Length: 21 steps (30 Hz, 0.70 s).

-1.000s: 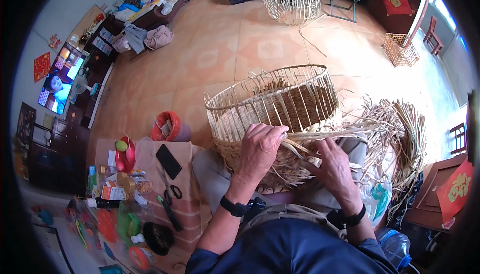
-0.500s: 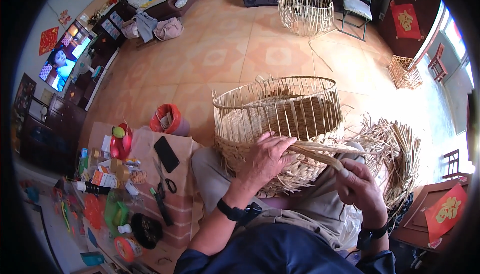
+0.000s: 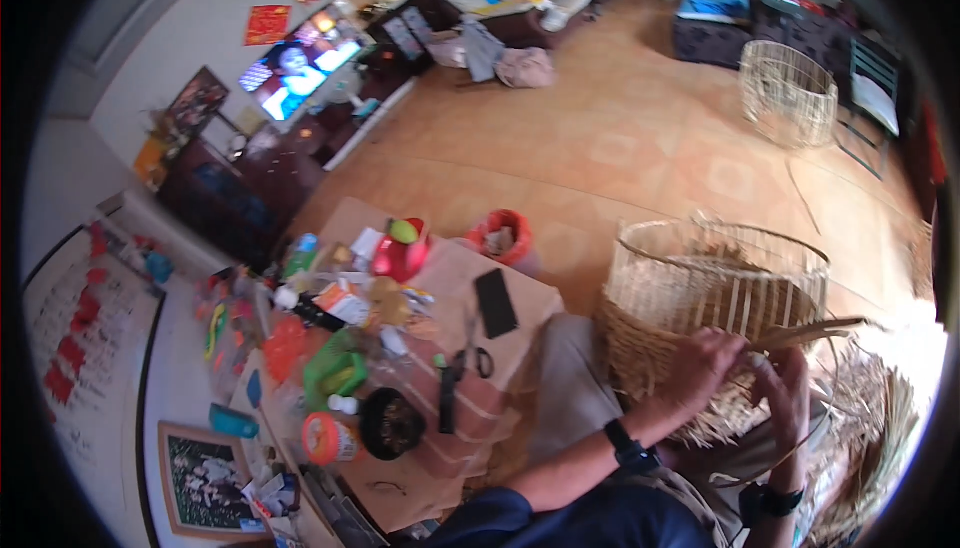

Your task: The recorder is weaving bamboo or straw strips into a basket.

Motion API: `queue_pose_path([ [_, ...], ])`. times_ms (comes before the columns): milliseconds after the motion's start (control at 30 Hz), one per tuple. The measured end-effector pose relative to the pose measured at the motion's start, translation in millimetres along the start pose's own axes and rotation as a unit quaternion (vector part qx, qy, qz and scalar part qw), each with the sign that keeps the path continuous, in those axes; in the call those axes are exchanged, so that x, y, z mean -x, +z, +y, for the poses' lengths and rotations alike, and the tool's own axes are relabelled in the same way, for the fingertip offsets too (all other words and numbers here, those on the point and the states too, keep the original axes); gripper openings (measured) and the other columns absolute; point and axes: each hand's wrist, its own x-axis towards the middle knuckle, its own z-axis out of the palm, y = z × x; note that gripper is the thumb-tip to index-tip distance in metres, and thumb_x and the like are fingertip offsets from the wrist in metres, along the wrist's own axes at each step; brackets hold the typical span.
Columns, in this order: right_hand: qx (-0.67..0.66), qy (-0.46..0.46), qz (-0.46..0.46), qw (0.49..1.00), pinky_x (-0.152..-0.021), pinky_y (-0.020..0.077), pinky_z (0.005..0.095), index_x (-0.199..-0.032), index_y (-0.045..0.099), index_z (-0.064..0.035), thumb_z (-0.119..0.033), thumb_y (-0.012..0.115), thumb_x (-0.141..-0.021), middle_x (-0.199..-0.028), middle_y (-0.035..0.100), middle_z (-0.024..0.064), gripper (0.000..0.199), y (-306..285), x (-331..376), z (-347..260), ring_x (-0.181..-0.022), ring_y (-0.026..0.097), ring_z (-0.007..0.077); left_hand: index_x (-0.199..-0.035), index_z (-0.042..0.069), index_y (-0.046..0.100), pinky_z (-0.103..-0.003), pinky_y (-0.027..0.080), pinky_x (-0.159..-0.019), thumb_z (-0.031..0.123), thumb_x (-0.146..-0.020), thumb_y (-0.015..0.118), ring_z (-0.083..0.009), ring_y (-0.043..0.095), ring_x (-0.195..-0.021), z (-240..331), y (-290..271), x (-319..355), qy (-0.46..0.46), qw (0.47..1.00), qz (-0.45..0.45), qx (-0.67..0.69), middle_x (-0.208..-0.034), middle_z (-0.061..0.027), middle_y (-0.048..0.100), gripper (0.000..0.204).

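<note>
The half-woven basket [image 3: 640, 340] sits at the person's lap, to the right of the tabletop [image 3: 535, 310], its woven lower wall topped by upright stakes and a thin rim. The left hand [image 3: 698, 373] bends its fingers down over the near wall and, as far as the blur shows, pinches the near end of a bundle of plant strands [image 3: 815, 331], which juts out to the right. The right hand [image 3: 787, 398] is raised just beside it, fingers bent; whether it pinches a strand, I cannot tell.

The basket looks light and dry: firm where the weave is dense, springier and easier to bend among the bare stakes, so the woven wall seems the safer hold. The strands look pliable but likely to split, best taken flat between thumb and 1 finger. Loose straw [image 3: 870, 398] lies at the right.
</note>
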Motion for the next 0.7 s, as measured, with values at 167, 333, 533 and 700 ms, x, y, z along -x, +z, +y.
queue_pose_path([
  [167, -0.112, -0.052, 0.007, 0.992, -0.053, 0.0408, 0.0224, -0.104, 0.066, -0.0036, -0.015, 0.066, -0.101, -0.071, 0.055, -0.0047, 0.012, -12.0, -58.3, 15.5, -0.062, 0.051, 0.0041, -0.123, 0.0, 0.06, -0.045, 0.051, -0.092, 0.015, -0.091, 0.067, -0.0305, 0.067, -0.087, -3.2, 12.6, 7.9, -0.003, 0.994, -0.032, -0.103, -0.088, -0.0127, 0.067, 0.037],
  [333, -0.049, -0.076, -0.052, 0.995, -0.06, 0.046, 0.026, -0.104, 0.062, -0.0038, -0.014, 0.062, -0.1, -0.08, 0.06, 0.0005, 0.011, 0.1, -83.0, -3.7, -0.065, 0.057, 0.0095, -0.154, -0.012, 0.034, -0.05, 0.038, -0.111, 0.044, -0.094, 0.06, -0.0232, 0.058, -0.097, 21.6, 22.6, 14.4, 0.026, 0.915, -0.053, -0.4, -0.092, -0.0103, 0.059, 0.086],
  [533, 0.27, -0.197, -0.016, 0.943, -0.062, 0.0517, 0.0308, -0.095, 0.066, -0.0036, -0.007, 0.063, -0.093, -0.078, 0.064, 0.0041, 0.005, -6.1, -87.1, 1.5, -0.069, 0.066, 0.0157, -0.141, -0.01, 0.051, -0.051, 0.041, -0.105, 0.034, -0.093, 0.058, -0.0229, 0.057, -0.09, 18.3, 28.2, 5.5, 0.018, 0.91, -0.076, -0.407, -0.091, -0.0088, 0.058, 0.065],
  [700, 0.496, -0.289, 0.024, 0.818, -0.06, 0.0519, 0.0477, -0.11, 0.068, -0.0064, -0.006, 0.065, -0.087, -0.102, 0.067, 0.0175, 0.023, 20.7, -63.1, 11.5, -0.074, 0.068, 0.0376, -0.124, -0.003, 0.058, -0.049, 0.045, -0.094, 0.031, -0.087, 0.067, -0.0316, 0.061, -0.097, -20.0, 57.2, 14.7, -0.041, 0.975, -0.113, -0.184, -0.1, -0.0177, 0.062, 0.051],
])
